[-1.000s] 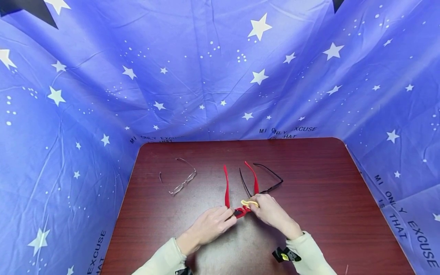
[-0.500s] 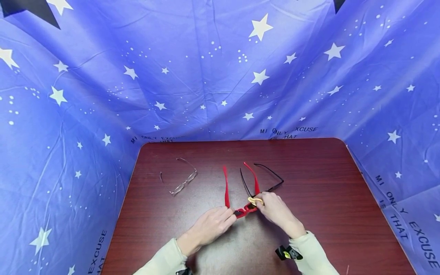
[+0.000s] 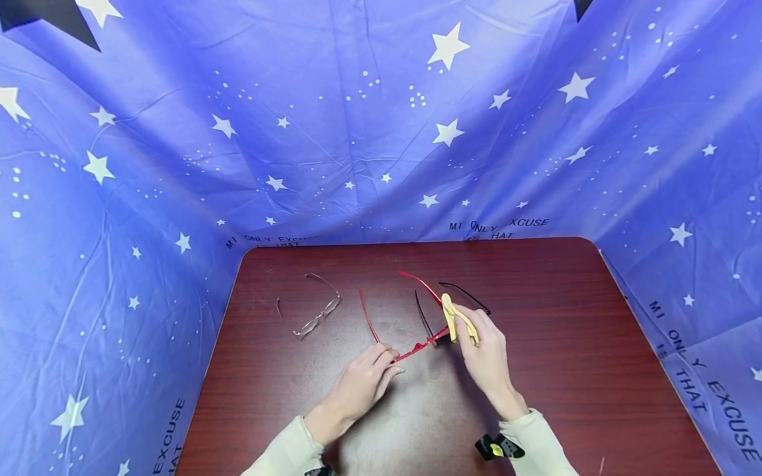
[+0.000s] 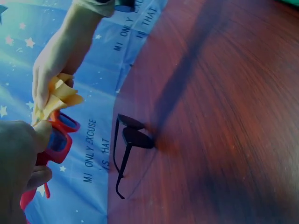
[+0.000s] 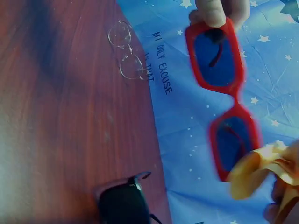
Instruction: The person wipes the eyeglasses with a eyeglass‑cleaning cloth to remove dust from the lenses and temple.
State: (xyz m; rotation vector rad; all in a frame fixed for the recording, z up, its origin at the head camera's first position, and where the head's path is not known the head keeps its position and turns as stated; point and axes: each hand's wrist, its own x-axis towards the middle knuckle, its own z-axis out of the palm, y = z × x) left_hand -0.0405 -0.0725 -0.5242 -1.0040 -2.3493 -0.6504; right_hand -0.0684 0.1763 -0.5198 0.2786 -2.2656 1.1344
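Observation:
Red-framed sunglasses [image 5: 236,95] with dark lenses are held up off the table, both arms unfolded and pointing away from me. My left hand [image 3: 360,382] pinches them at the left end of the front. In my right hand [image 3: 488,354] is a bunched yellow cloth [image 3: 457,320], at the other end of the red frame. The right wrist view shows that cloth overlapping the lower edge of one lens. Fingers and cloth hide part of the frame's right corner in the head view.
Black sunglasses [image 4: 138,137] stand on the table [image 3: 565,344] behind the red pair, partly hidden in the head view. Thin-rimmed clear glasses [image 3: 319,316] lie open at the left. A blue star-printed curtain [image 3: 357,119] surrounds the table's far and side edges.
The red sunglasses have been lifted and tilted, so their front looks thin from above. My right hand with the cloth has moved up and away from me; the left keeps its hold.

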